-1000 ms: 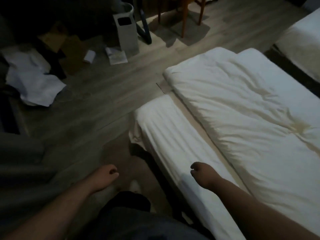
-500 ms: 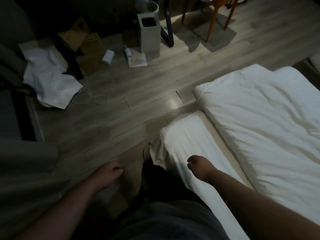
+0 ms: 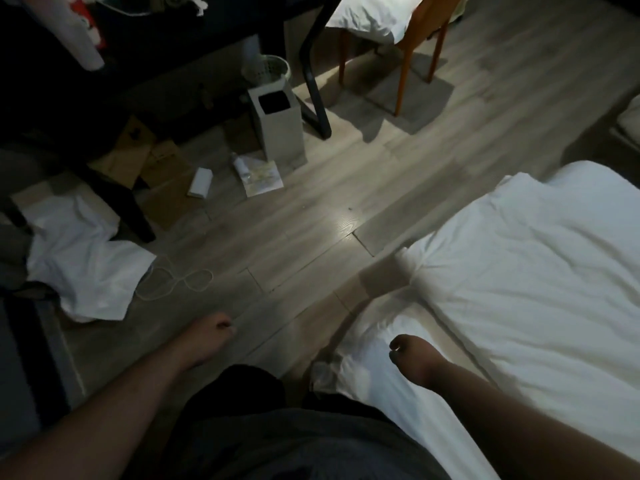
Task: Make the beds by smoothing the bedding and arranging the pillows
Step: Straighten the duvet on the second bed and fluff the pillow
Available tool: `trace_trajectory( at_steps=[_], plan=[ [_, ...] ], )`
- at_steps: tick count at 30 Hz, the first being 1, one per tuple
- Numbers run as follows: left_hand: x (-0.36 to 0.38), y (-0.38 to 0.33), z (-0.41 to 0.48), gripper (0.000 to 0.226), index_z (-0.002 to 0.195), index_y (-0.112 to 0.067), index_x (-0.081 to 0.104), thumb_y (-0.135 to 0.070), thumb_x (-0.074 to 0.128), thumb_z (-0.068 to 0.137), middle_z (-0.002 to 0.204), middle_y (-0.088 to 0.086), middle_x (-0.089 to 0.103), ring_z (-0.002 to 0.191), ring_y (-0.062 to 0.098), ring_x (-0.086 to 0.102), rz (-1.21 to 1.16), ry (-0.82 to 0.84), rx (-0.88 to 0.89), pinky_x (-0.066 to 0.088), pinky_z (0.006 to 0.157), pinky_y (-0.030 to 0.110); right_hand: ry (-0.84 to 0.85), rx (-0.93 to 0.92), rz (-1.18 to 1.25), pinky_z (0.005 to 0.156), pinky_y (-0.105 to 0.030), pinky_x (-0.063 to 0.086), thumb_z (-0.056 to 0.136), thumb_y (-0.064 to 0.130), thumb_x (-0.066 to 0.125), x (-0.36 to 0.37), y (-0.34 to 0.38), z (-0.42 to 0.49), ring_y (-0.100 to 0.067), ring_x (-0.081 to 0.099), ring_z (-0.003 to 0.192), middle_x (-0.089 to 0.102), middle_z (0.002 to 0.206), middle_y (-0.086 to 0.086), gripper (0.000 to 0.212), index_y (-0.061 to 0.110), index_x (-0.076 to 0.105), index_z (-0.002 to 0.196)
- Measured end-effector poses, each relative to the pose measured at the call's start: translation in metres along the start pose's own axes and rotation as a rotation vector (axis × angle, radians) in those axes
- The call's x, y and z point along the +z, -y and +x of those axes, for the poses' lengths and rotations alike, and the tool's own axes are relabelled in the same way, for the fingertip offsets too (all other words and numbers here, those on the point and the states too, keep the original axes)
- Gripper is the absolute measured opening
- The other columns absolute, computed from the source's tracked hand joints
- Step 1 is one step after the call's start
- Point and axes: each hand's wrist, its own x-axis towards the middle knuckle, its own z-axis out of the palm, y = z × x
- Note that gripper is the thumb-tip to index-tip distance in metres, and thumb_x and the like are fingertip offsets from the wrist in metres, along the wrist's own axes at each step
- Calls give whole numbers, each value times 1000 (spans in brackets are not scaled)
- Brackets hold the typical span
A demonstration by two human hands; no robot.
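A bed (image 3: 374, 344) with a white sheet fills the lower right, its foot corner near my legs. On top of it lies a thick white duvet (image 3: 533, 271), wrinkled, its edge set back from the mattress side. My right hand (image 3: 412, 355) hangs over the sheet near that corner, fingers loosely curled and holding nothing. My left hand (image 3: 211, 336) hangs over the wooden floor left of the bed, also loosely curled and empty. A white pillow (image 3: 370, 13) rests on an orange chair (image 3: 405, 71) at the top.
A crumpled white cloth (image 3: 86, 261) and a white cable (image 3: 176, 282) lie on the floor at left. A grey bin (image 3: 280, 129), a white basket (image 3: 266, 69), papers, cardboard and dark desk legs (image 3: 313, 98) stand beyond. Another bed's edge (image 3: 632, 116) shows at right.
The view has swung left and up: the bed has slid toward the right edge, and the chair with the pillow has come into sight. Both hands stay loosely curled and empty.
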Motion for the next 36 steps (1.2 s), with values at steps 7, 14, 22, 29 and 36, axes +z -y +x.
trace_trajectory(
  at_steps=[7,14,22,29,36],
  plan=[
    [-69,-37,106,10,97,-12,65,-16,57,92,106,10,66,97,19,59,195,188,124,46,87,30,-104,107,98,98,-26,40,93,26,48,-38,45,45,-20,53,122,58,133,-3,38,17,59,128],
    [-148,-112,245,19,101,-11,65,-26,57,91,100,7,65,98,22,61,460,299,354,44,80,26,-145,270,242,97,-28,42,95,25,47,-64,100,87,-24,55,118,59,130,-9,36,12,59,126],
    [-196,-192,327,20,98,-9,66,-23,54,92,103,8,68,96,19,62,826,397,481,46,82,27,-167,374,473,96,-30,43,97,26,45,-89,136,99,-24,56,117,60,128,-10,34,12,59,124],
    [-145,-335,351,35,125,-15,57,-29,49,95,130,6,59,118,18,55,1060,449,641,40,91,20,-188,518,688,89,-30,44,95,27,43,-104,90,118,-27,59,109,64,118,-14,34,6,63,113],
    [-75,-487,354,39,130,-18,54,-32,49,95,131,4,57,115,16,55,1148,504,774,41,93,23,-232,638,838,82,-26,41,93,24,48,-135,33,135,-25,61,99,65,101,-9,18,19,58,79]
  ],
)
